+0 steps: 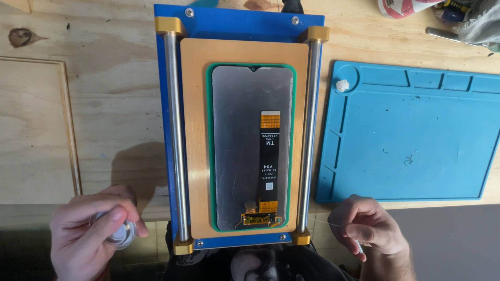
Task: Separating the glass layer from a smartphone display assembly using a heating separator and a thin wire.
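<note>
A phone display panel (237, 145) lies back side up in a green-edged recess of an orange plate (195, 130), which sits in a blue fixture (239, 23) with two steel rods. A black flex cable (269, 156) with orange ends runs down the panel. My left hand (88, 234) is at the bottom left, closed around a small round silvery spool (121, 234). At the bottom right my right hand (367, 224) pinches a thin wire (333, 225) between its fingertips. Both hands are below the fixture and off the panel.
A blue silicone work mat (416, 135) with tray pockets lies to the right, a small white lump (341, 85) in its round corner pocket. Wooden bench (104, 104) all around, a raised board (31, 130) at left. Tools and cloth sit at the top right.
</note>
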